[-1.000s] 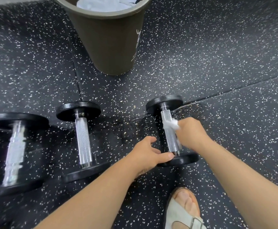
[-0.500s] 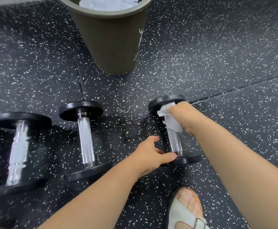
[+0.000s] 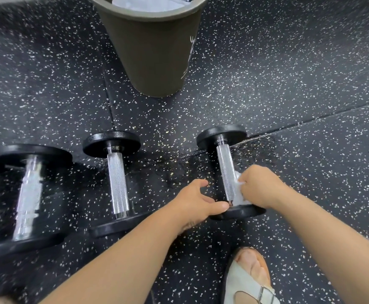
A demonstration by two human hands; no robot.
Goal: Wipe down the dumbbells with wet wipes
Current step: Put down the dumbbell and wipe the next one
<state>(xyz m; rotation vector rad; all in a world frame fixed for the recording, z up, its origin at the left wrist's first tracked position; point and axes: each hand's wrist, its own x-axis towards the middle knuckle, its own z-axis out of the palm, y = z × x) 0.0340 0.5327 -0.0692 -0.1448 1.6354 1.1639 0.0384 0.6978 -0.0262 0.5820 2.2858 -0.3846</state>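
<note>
Now your right hand is clutching the wet wipe against the handle of the dumbbell, on your side of the bin. Your left hand is gripping the near plate, likely stopping any roll.

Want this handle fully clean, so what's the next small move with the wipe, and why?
Probably slide the wipe up the handle toward the far plate. The right hand holds it against the handle's near end, beside the near plate that the left hand grips, and the far stretch of knurled steel lies uncovered.
</note>
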